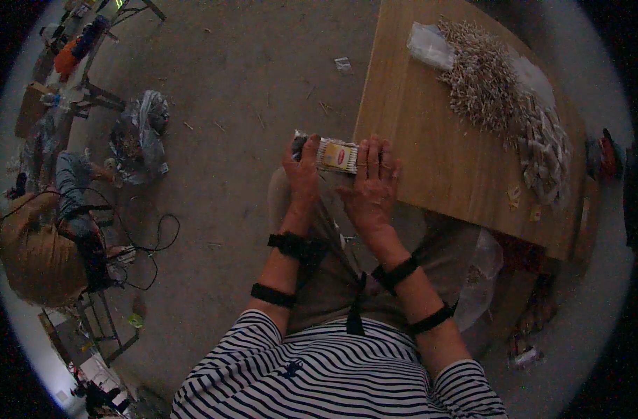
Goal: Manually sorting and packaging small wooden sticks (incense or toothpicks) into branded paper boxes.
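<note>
Between my hands, above my lap, is a clear pack of cotton swabs (338, 156) with a yellow label and a red mark. My left hand (301, 171) is closed around its left end, thumb on top; a dark patch shows by those fingers. Stretched out and lying flat, the fingers of my right hand (376, 192) cover the pack's right end, and the thumb sits apart below it. What lies under the right fingers is hidden.
At right stands a wooden table (410, 133) with a large heap of loose cotton swabs (480, 77) and clear plastic bags (431, 46). Left, another person (43, 244) sits near black cables (151, 248) and a filled plastic bag (141, 136). Stray swabs (219, 126) dot the floor.
</note>
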### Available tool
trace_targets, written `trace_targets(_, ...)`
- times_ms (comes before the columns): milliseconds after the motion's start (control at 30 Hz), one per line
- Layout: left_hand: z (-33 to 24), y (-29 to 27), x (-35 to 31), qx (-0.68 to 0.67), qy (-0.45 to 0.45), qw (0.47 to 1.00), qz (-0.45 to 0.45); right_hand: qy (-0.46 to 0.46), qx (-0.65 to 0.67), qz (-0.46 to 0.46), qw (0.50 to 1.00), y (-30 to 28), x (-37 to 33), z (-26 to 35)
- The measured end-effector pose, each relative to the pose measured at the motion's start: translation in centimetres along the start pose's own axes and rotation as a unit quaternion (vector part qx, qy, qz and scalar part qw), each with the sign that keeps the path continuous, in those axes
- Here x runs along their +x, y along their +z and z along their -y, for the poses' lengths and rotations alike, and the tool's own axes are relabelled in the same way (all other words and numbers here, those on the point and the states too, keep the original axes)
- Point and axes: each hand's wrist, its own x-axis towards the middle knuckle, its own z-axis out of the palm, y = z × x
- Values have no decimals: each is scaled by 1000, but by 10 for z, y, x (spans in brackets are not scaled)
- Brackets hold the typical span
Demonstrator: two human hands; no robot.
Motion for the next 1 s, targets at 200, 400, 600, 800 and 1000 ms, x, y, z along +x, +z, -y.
trace_targets(200, -12, -4, 1, -20, -58, 998, 25, -35, 76, 22, 996, -17, 5, -1)
trace_targets(400, 27, -21, 24, 10, 73, 995, 67, -63, 81, 33, 994, -5, 9, 5)
trace_targets(600, 6, -5, 7, -115, 13, 992, 50, -67, 71, 26, 995, -2, 6, 2)
trace_targets(800, 16, -10, 14, -67, 47, 995, 64, -70, 77, 28, 994, -4, 6, 2)
trace_targets(1000, 11, -15, 13, -79, 56, 991, 97, -44, 107, 20, 993, -12, 8, 6)
